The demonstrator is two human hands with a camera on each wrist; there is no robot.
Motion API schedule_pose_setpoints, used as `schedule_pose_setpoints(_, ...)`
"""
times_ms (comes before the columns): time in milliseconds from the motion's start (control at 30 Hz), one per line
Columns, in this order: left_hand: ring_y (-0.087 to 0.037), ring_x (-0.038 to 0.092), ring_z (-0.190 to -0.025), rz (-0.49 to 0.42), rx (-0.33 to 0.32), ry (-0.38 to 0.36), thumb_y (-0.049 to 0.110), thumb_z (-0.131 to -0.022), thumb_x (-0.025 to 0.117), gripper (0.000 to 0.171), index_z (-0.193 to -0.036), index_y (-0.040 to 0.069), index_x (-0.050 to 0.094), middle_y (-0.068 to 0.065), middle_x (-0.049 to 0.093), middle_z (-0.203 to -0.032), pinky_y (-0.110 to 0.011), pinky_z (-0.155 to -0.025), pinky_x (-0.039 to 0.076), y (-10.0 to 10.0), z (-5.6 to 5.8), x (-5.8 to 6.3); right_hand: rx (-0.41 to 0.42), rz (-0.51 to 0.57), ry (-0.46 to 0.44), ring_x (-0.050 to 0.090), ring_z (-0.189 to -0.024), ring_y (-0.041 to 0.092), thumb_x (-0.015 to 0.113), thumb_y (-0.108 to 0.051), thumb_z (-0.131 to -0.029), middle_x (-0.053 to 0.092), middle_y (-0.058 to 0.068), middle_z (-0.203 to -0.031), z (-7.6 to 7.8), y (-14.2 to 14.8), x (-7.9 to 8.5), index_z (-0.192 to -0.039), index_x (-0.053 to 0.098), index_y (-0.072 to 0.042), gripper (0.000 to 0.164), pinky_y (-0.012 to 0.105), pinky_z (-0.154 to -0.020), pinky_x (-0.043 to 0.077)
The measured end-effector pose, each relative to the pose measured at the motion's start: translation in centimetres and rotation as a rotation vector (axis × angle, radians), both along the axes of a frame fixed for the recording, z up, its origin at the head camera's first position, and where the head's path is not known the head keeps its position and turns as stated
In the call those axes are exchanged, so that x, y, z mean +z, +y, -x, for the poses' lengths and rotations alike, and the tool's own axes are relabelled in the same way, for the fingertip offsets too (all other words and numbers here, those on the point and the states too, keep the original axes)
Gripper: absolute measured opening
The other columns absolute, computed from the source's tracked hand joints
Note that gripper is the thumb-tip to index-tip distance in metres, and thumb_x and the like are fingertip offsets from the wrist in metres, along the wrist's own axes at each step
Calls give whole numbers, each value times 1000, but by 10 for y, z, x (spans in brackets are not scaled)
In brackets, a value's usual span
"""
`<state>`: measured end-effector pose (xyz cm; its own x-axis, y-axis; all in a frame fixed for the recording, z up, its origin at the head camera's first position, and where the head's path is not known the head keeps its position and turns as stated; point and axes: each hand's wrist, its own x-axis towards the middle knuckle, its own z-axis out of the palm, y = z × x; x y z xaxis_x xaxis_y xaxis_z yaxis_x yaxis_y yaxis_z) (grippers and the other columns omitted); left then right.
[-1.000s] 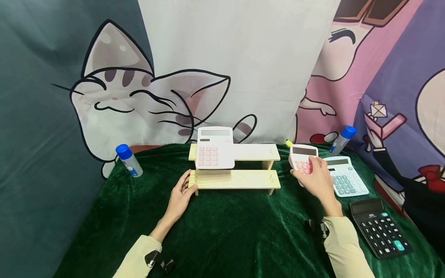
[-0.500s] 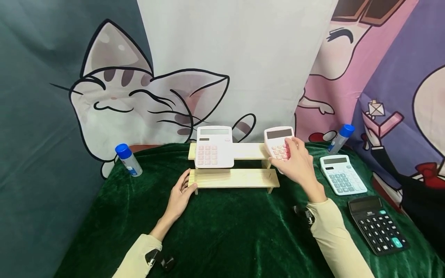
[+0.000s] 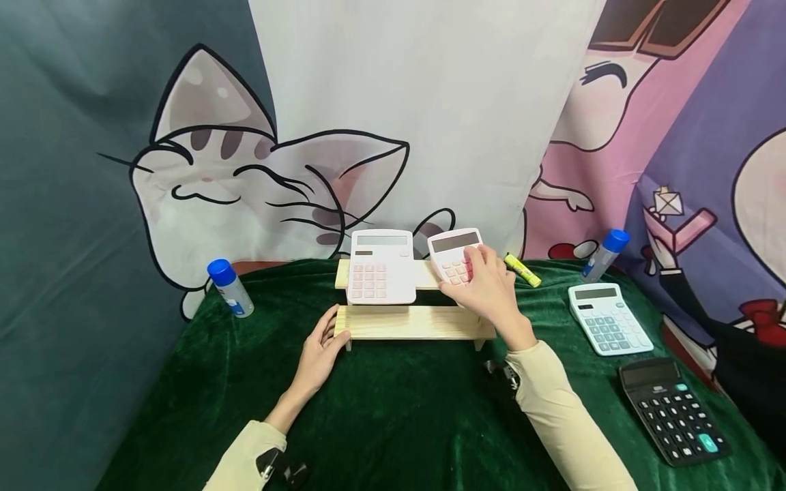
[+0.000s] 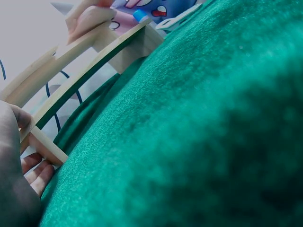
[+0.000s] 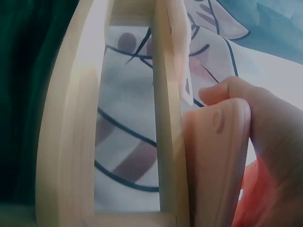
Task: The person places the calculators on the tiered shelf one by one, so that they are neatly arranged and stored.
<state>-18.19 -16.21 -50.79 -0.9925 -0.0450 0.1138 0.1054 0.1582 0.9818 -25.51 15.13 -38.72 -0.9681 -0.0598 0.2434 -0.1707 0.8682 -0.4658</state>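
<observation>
A two-tier wooden stand [image 3: 424, 322] sits on the green cloth. My left hand [image 3: 321, 351] grips the left end of its lower shelf, thumb on the front and fingers around the end piece, as the left wrist view shows. On the upper shelf's left part a large white calculator with pink keys [image 3: 382, 267] leans back. Beside it, my right hand [image 3: 488, 286] holds a smaller pink calculator [image 3: 451, 254], tilted, at the upper shelf. In the right wrist view this calculator's edge [image 5: 215, 156] lies right against the shelf's edge; whether it rests there I cannot tell.
To the right lie a light blue calculator [image 3: 609, 319] and a black calculator [image 3: 673, 411]. Behind the right hand is a yellow-green tube [image 3: 522, 270]. Blue-capped bottles stand at left [image 3: 231, 289] and back right [image 3: 604, 256]. A cartoon curtain [image 3: 479, 123] hangs behind.
My right hand has carried the smaller pink calculator left, from beside the light blue one to the upper shelf, uncovering the yellow-green tube. The left hand stays on the stand.
</observation>
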Motion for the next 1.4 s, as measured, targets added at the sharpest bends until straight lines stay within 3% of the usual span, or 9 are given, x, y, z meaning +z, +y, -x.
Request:
schedule_pose_setpoints(200,-21,52,-126,-9,-2,-6,23,-99,63,64,-154,10,35,-15,52,-145,-8,-93,43,0,1,-1,-57,-66,22,34,-131,46,69,-61,-74,33,21,-151,3,-13,-7,-140,46,-12,85,64,-99,28)
schedule_pose_setpoints(400,-18,52,-125,-2,-1,-32,23,-99,63,64,-155,12,35,-12,52,-145,-8,-93,43,0,1,0,-44,-84,-8,31,-135,50,63,-71,-80,28,23,-156,-3,-13,-4,-146,43,-13,90,65,-105,26)
schedule_pose_setpoints(633,-22,50,-128,-19,-21,-44,23,-100,62,64,-155,12,33,-13,50,-147,-8,-94,42,3,1,0,83,-53,-21,28,-142,46,62,-63,-88,27,23,-158,-13,14,2,-147,46,-10,81,66,-113,24)
schedule_pose_setpoints(800,-19,50,-127,-22,-19,-45,23,-99,63,64,-155,12,34,-10,51,-146,-8,-93,43,2,2,0,289,-12,11,28,-145,41,71,-33,-89,35,20,-157,-18,41,14,-141,53,-9,61,64,-116,23)
schedule_pose_setpoints(933,-16,50,-127,-16,-18,-41,24,-99,63,65,-156,12,33,-8,49,-148,-9,-94,43,-1,3,1,393,-10,-51,21,-150,37,74,-17,-85,33,14,-159,-14,49,13,-140,54,-10,59,64,-118,21)
schedule_pose_setpoints(1100,-16,49,-128,-4,-15,-35,25,-100,62,65,-156,12,32,-10,48,-150,-7,-94,42,-1,3,0,426,-32,-55,21,-151,36,74,-16,-84,34,14,-158,-10,46,7,-136,56,-10,56,61,-119,22)
schedule_pose_setpoints(1400,-16,50,-127,-2,-17,-41,23,-100,62,64,-155,12,33,-9,50,-148,-8,-93,43,-1,2,0,398,-50,-6,28,-145,34,78,-21,-83,39,13,-154,-13,36,3,-133,59,-12,54,59,-117,27)
